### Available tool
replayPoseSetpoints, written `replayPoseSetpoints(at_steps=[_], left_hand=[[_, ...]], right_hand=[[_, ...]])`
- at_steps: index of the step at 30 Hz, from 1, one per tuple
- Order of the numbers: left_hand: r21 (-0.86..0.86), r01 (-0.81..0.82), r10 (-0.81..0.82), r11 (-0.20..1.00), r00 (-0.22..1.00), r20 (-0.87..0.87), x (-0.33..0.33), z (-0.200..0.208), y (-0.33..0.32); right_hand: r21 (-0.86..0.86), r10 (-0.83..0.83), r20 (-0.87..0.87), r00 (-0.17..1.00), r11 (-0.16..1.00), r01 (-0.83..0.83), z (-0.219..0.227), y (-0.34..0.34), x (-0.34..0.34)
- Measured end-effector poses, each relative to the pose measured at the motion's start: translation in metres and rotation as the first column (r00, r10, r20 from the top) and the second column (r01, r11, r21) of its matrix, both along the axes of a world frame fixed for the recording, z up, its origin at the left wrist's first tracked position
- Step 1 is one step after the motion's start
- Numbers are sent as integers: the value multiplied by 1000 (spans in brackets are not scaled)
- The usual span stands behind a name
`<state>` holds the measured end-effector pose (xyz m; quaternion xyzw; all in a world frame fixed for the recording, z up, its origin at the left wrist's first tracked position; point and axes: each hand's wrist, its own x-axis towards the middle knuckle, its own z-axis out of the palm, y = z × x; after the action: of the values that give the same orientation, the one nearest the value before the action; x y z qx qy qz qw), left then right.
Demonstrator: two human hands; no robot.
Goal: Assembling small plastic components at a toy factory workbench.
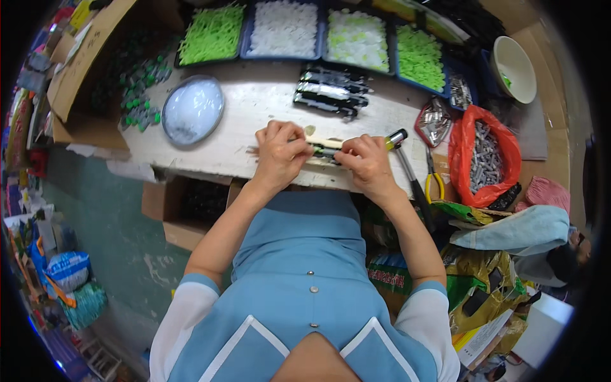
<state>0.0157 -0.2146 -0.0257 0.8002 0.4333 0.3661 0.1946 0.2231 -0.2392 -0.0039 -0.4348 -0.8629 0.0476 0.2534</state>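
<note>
Over the front edge of the white worktable, my left hand (280,153) and my right hand (366,162) work close together. Between them lies a narrow black part with green bits (324,153), its ends pinched by the fingers of both hands. My fingers cover much of it, so its exact kind is unclear. A pale strip lies on the table just behind it. Right beside my right hand rests a hammer (412,172) with a yellow-green and black head. Farther back, a stack of black and silver long pieces (331,90) lies on the table.
Blue trays (320,58) of green and white small parts line the back. A round dish (191,141) and a carton of green-grey pieces (95,83) stand left. At right are yellow-handled pliers (436,184), a red bag (459,162) of metal parts and a cream bowl (514,70).
</note>
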Motion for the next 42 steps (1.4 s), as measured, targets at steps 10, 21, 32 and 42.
replayPoseSetpoints(at_steps=[10,21,32,42], left_hand=[[18,-11,11,1000,1000,-2,-3,4,-6],[-38,6,-5,999,1000,12,-3,8,-5],[-17,11,-11,1000,1000,7,-4,6,-3],[-193,-24,86,981,944,320,-2,33,0]], right_hand=[[3,-83,-179,980,996,85,30,84,48],[493,-766,145,626,604,626,106,269,151],[47,-327,-611,721,894,445,123,267,135],[-467,-474,-873,116,745,-477,85,84,14]])
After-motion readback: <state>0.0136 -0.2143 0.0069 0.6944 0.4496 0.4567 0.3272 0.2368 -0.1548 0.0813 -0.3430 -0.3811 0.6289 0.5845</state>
